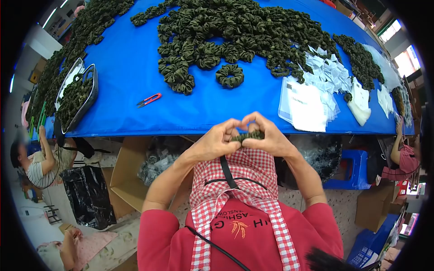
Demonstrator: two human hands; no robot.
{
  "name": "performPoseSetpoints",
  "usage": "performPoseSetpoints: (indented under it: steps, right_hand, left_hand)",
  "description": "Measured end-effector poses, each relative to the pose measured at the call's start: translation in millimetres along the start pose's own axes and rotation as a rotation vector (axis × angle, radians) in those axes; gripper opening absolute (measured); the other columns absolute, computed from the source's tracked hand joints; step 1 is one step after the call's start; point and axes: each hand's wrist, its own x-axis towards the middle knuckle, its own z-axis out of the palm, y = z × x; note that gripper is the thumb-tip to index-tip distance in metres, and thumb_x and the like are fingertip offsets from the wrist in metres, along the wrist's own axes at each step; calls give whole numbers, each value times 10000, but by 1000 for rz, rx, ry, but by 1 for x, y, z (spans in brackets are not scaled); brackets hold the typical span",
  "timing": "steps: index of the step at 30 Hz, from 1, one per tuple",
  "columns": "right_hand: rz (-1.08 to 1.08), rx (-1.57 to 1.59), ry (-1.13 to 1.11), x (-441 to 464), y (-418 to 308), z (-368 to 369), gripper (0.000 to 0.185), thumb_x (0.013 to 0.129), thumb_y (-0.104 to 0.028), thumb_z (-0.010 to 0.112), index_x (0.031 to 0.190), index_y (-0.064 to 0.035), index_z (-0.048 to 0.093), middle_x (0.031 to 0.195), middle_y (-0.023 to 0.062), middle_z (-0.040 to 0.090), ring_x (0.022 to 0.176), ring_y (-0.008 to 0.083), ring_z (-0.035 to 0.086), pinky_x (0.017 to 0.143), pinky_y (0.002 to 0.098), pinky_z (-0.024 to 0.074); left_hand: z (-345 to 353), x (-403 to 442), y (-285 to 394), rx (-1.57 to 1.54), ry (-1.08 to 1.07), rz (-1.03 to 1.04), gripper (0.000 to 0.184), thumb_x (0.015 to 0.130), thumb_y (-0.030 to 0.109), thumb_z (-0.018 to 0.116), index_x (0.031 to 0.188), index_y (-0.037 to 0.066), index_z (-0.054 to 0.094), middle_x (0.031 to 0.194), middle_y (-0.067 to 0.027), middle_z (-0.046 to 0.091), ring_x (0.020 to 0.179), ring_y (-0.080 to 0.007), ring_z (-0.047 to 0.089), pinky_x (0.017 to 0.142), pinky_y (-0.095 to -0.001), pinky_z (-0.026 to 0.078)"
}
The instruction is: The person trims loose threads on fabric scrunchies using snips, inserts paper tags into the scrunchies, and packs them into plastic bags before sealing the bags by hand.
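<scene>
Just in front of my apron, at the table's near edge, my left hand (216, 139) and my right hand (267, 137) meet. Both are closed on a small dark green scrunchie (254, 135), which stretches between the fingers and thumbs. Part of it is hidden behind the fingers. Beyond my hands a single larger green scrunchie (229, 76) lies on the blue table (203, 113). A pair of red-handled thread snips (149, 100) rests to the left of it.
A big heap of green scrunchies (212, 27) covers the table's far side. A basket (92, 97) of scrunchies stands at the left. White labels (323, 72) and plastic bags (307, 108) lie at the right. Other people sit at both sides. A cardboard box (129, 174) stands below the table.
</scene>
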Motion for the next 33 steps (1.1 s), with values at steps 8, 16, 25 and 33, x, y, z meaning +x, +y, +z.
performPoseSetpoints:
  steps: [8,16,25,33]
  right_hand:
    - [107,80,-69,-25,15,-15,343,840,-101,704,1123,-33,523,695,-58,395,636,39,381,574,237,298]
    - [114,422,4,-2,16,-7,637,821,-121,748,1357,-31,417,944,71,591,797,136,623,610,260,570]
    - [106,282,201,1,16,13,163,907,-125,687,1006,-9,629,773,-20,587,630,25,514,564,181,422]
    - [17,-99,68,-1,6,9,271,954,-250,608,850,0,615,677,-2,507,606,66,431,536,266,361]
  left_hand:
    - [-28,-30,30,-38,-92,-282,131,904,70,661,978,-14,594,793,-35,626,660,-70,621,573,-208,515]
    - [-13,1,-3,-295,-27,-108,178,877,86,713,897,56,539,860,-41,597,771,-105,625,639,-223,560]
    - [4,0,-5,158,170,72,244,955,237,642,1014,14,562,838,-6,580,760,-82,559,701,-247,483]
    - [14,4,-2,292,182,115,304,1044,257,475,842,40,543,680,-1,491,626,-66,442,593,-241,404]
